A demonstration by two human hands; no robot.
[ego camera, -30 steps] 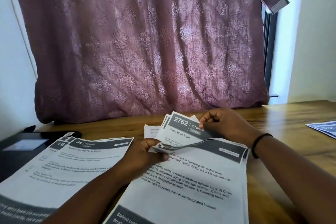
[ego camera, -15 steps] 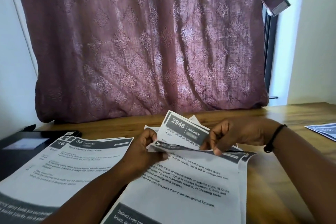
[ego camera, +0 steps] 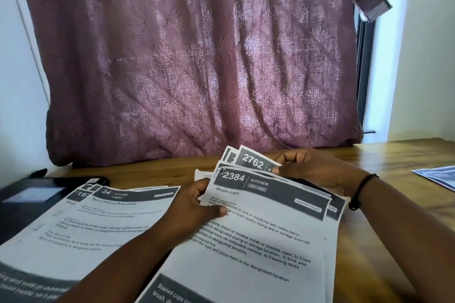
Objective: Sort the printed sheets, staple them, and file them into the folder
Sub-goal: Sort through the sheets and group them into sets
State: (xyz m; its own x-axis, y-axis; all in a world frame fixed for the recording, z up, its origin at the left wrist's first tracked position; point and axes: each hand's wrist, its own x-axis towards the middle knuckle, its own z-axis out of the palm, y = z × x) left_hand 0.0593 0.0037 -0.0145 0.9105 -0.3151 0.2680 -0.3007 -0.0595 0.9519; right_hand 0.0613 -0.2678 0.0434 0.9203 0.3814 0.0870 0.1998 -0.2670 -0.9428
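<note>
Wood table [ego camera: 394, 155], curtain [ego camera: 197, 56] behind; we see left hand [ego camera: 194, 202] pinching the stack [ego camera: 258, 241] edge, right hand [ego camera: 317, 172] fingers curled on fanned sheets [ego camera: 251, 161] — prob. checking nos. to sort.

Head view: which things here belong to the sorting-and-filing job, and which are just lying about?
In the job:
- sheet 2384, top of the stack, gripped by the left hand
- sheet 2762, pinched by the right hand
- left pile, topped by sheet 34
- black folder
- far-right sheets

Lying about:
- curtain
- wooden table
</note>
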